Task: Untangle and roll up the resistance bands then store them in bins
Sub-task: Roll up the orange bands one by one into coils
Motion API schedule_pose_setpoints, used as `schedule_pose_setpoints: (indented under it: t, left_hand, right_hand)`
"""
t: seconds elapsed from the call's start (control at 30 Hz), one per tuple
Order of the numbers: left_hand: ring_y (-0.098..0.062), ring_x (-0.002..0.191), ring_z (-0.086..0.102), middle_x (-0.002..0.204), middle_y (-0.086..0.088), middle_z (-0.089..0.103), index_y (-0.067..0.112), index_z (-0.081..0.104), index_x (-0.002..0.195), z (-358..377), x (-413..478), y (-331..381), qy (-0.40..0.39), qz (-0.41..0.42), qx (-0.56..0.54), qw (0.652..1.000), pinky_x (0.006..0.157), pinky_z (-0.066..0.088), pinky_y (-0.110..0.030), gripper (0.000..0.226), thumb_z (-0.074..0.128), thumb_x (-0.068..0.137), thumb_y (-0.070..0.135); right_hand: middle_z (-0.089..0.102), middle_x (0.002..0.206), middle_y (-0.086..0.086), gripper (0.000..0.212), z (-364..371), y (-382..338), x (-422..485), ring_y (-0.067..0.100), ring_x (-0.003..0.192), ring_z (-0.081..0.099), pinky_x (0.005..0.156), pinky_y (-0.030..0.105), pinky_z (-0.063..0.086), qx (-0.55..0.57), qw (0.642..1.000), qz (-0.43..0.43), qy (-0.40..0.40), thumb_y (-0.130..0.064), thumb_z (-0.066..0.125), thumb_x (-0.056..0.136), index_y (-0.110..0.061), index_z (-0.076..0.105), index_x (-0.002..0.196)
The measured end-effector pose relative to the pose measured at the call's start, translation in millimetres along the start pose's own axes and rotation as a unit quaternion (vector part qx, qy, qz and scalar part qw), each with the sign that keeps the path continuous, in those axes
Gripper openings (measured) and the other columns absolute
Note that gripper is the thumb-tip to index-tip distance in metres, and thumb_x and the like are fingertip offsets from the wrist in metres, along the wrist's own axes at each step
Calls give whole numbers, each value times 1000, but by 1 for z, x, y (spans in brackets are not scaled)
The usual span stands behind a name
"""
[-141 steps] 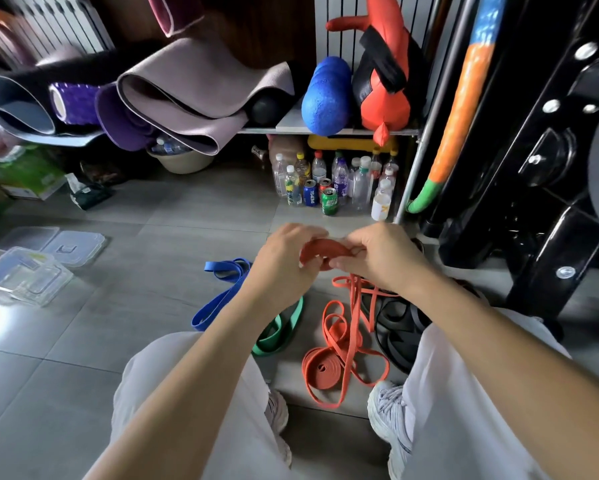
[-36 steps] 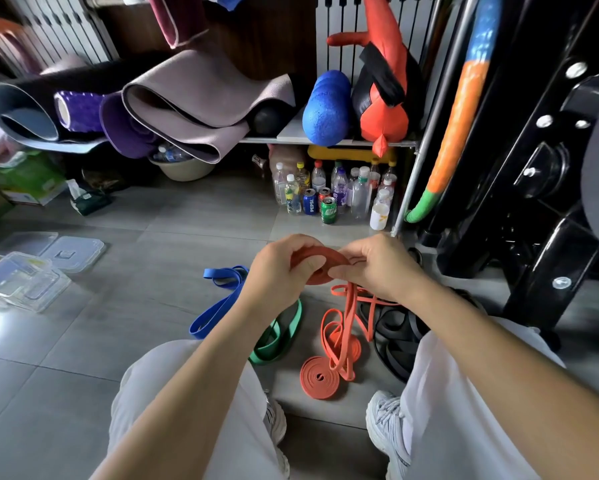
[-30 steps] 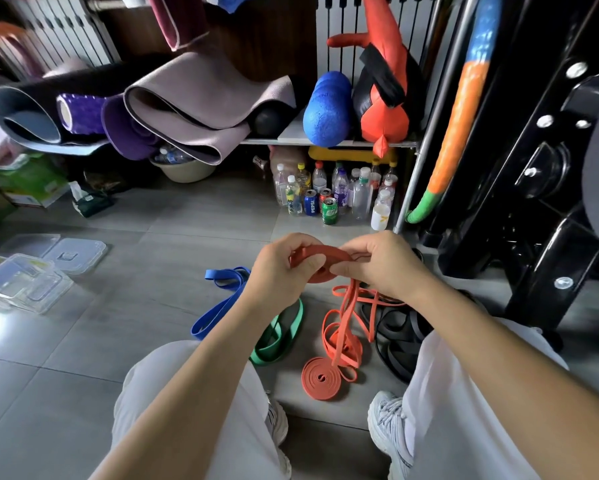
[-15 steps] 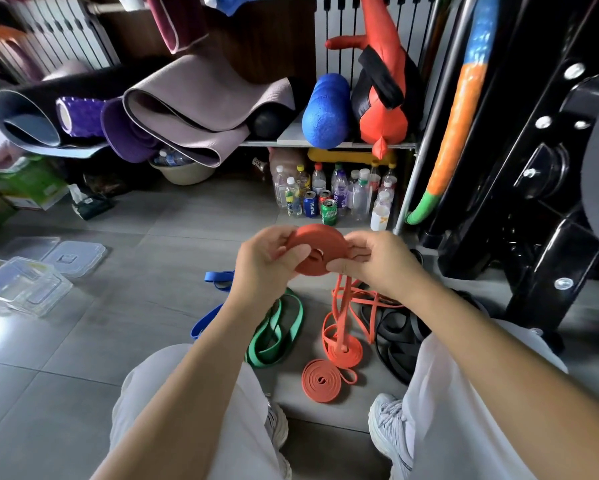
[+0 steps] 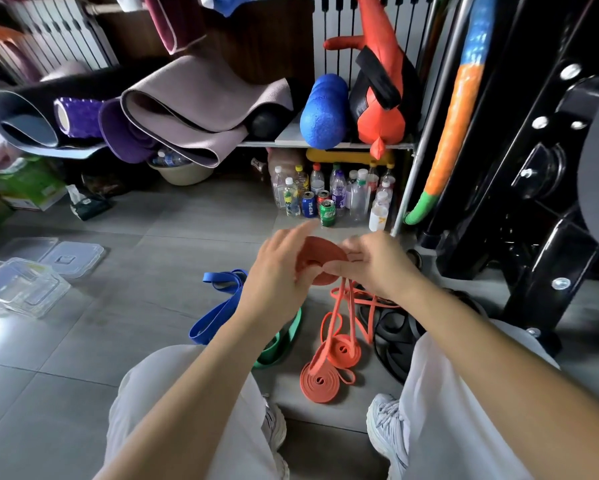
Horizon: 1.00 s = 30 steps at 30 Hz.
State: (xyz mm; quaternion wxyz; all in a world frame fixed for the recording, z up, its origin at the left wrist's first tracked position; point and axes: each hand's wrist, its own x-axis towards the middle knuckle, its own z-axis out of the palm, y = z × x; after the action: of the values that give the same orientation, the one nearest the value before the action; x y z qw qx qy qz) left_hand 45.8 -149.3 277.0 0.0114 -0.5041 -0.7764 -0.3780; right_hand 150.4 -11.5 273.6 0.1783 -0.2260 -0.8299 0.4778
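Observation:
I hold a rolled coil of orange resistance band (image 5: pixel 320 259) in front of me above the floor. My right hand (image 5: pixel 377 265) pinches the coil's right edge. My left hand (image 5: pixel 277 275) is on its left side, blurred, with fingers stretched out over the coil. Loose orange strands (image 5: pixel 343 306) hang from the coil to two small orange coils (image 5: pixel 320 384) on the tiles. A blue band (image 5: pixel 218 306) and a green band (image 5: pixel 282 342) lie left of them, and a black band (image 5: pixel 391 337) lies on the right by my knee.
Clear plastic bins (image 5: pixel 21 289) and a lid (image 5: pixel 73 254) sit on the floor at the left. Bottles and cans (image 5: pixel 329 199) stand under a shelf holding rolled mats (image 5: pixel 187 109) and a blue foam roller (image 5: pixel 324 116). A black machine frame (image 5: pixel 533 168) stands at the right.
The coil in my hands has grown and risen while the loose orange band on the floor has shortened. My left fingers have just lifted and spread over the coil.

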Motion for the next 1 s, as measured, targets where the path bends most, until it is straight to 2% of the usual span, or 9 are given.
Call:
schedule_pose_setpoints:
  t: [0.07, 0.2, 0.33, 0.47, 0.57, 0.7, 0.83, 0.9, 1.0]
  left_hand:
    - [-22, 101, 55, 115, -1, 59, 22, 57, 125, 0, -3, -2, -11, 41, 48, 998, 78, 46, -30, 44, 62, 85, 7]
    - [-11, 82, 56, 97, 9, 60, 28, 64, 114, -3, 1, -5, 15, -30, -18, 999, 71, 46, -15, 37, 61, 85, 6]
    - [-21, 85, 67, 90, 12, 66, 49, 62, 93, -8, 7, 3, 69, -119, -257, 957, 73, 57, -36, 51, 63, 84, -1]
    - [-19, 78, 66, 85, 5, 67, 34, 62, 96, -8, 9, 4, 102, -169, -334, 922, 64, 55, -33, 40, 61, 85, -4]
    - [-13, 79, 67, 83, 10, 68, 30, 64, 95, -8, 6, 5, 105, -199, -391, 892, 64, 57, -30, 35, 61, 86, -3]
    - [-25, 92, 66, 107, -11, 64, 24, 61, 98, -7, 6, 7, 66, -261, -449, 852, 69, 58, -37, 27, 58, 89, -1]
    - [-18, 113, 51, 129, -5, 48, 23, 53, 123, -4, 4, 4, 31, -151, -136, 979, 87, 50, -33, 43, 65, 85, 6]
    - [-16, 112, 50, 126, -1, 52, 23, 53, 130, 0, 1, 3, 14, -31, -11, 999, 86, 42, -27, 49, 66, 84, 13]
    - [-21, 97, 60, 110, 2, 65, 22, 64, 115, 3, 0, 4, -45, -18, 51, 998, 79, 47, -29, 29, 59, 87, 16]
  right_hand:
    - [74, 82, 4, 18, 1, 0, -1, 19, 80, 70, 79, 39, 55, -42, 999, -10, -8, -19, 79, 75, -14, 75, 91]
    - [75, 84, 3, 20, -3, -3, -2, 17, 81, 70, 81, 39, 55, -16, 1000, -16, 1, -19, 80, 72, -16, 74, 91]
    - [72, 80, -12, 22, -8, -8, 1, 7, 78, 69, 78, 24, 54, 100, 994, -16, 28, -18, 80, 68, -30, 67, 81]
    - [71, 69, -17, 21, -7, -9, 3, -5, 62, 64, 55, 7, 45, 151, 988, -10, 32, -12, 79, 69, -28, 68, 79]
    - [71, 70, -17, 22, -7, -9, 5, -3, 68, 66, 60, 9, 47, 138, 989, -5, 47, -14, 80, 69, -30, 68, 78]
    - [72, 73, -14, 22, -7, -6, 4, -3, 67, 66, 62, 11, 48, 119, 992, -7, 45, -11, 77, 75, -30, 68, 81]
    - [74, 84, -3, 15, -5, -3, -1, 12, 80, 68, 79, 31, 54, -71, 997, -5, 21, -19, 78, 75, -21, 74, 90]
    - [72, 81, -2, 18, -2, -2, -4, 15, 77, 66, 73, 30, 52, -162, 987, -10, 2, -24, 77, 76, -19, 74, 94]
    - [72, 78, -2, 15, -2, -3, -8, 17, 74, 66, 70, 30, 52, -195, 980, -26, -14, -23, 75, 77, -23, 75, 92]
